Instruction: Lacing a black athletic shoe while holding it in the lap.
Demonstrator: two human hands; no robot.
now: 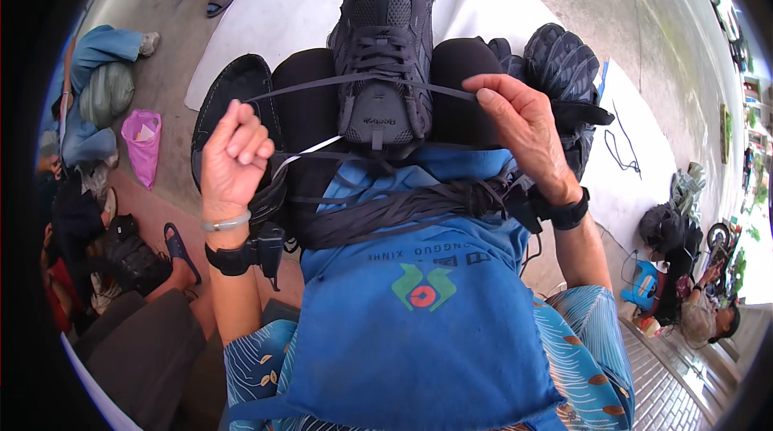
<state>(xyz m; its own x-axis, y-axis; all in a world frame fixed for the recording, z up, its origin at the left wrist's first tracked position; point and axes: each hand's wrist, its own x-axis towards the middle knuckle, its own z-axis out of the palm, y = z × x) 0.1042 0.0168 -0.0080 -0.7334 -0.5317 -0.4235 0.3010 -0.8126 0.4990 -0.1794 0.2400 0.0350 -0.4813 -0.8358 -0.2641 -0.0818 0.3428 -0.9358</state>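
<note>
A dark grey sneaker (385, 52) rests on my lap with its toe pointing away and its tongue toward me. Its dark shoelace (318, 84) is threaded through the eyelets, and both loose ends stretch out sideways. At the left, my left hand (235, 145) is closed with the lace end running into its fingers. My right hand (515, 113) pinches the other lace end between thumb and finger. A bundle of dark laces (403, 209) lies across my blue apron (419, 342), below the sneaker's tongue. A thin white strip (310, 151) runs from near the tongue toward my left wrist.
A dark shoe (233, 109) stands left of my knee; several dark shoes (560, 60) are piled at the right. White sheeting (274, 4) covers the ground ahead. Other people sit at left and right. A pink bag (142, 145) lies left, and a loose cord (622, 145) right.
</note>
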